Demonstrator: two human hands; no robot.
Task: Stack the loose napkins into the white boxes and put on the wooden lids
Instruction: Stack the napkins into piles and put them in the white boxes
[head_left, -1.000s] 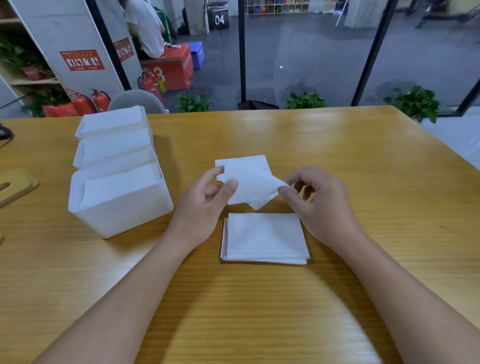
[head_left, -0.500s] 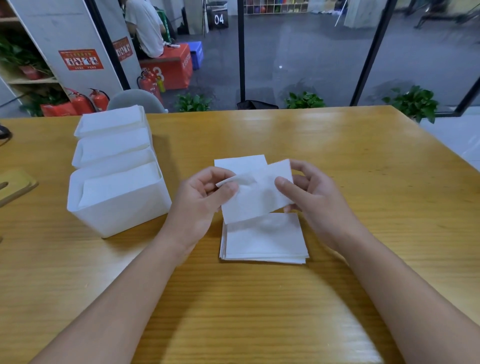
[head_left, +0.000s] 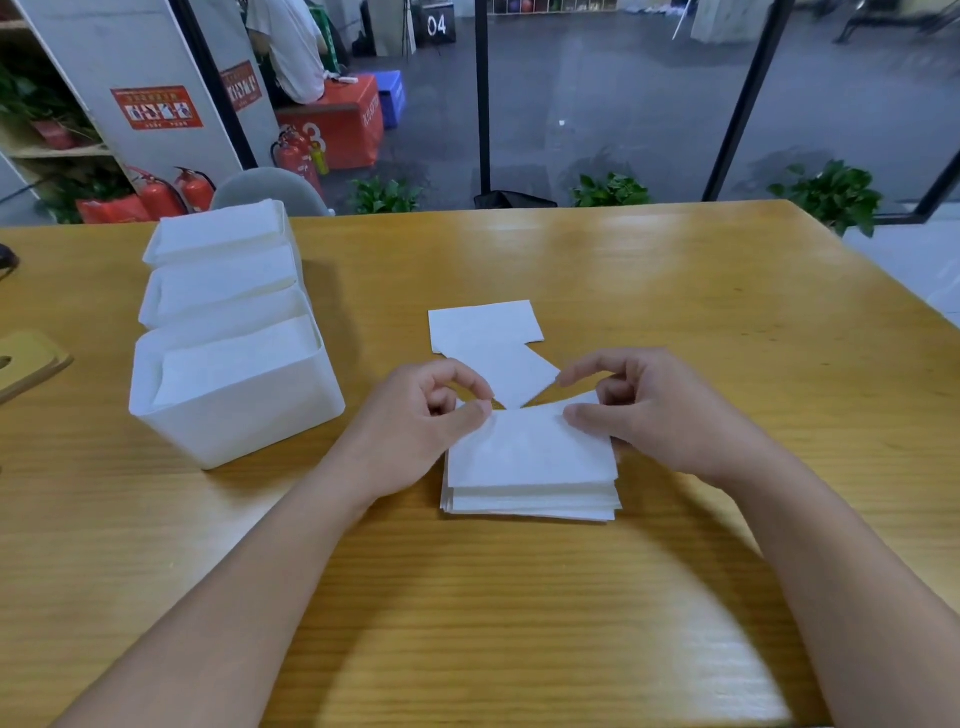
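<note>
top napkin (head_left: 530, 447) lies on the napkin stack (head_left: 530, 501) at desk (head_left: 675, 291) centre. left hand (head_left: 415, 431) pinches its far-left corner between thumb and forefinger; right hand (head_left: 660, 415) pinches its far-right corner, fingers curled. two loose napkins (head_left: 493, 348) lie flat just beyond the stack, overlapping each other. three white boxes (head_left: 228, 332) stand in a row to the left — each holds napkins, none lidded. a wooden lid (head_left: 26, 361) rests at the far-left desk edge.
</note>
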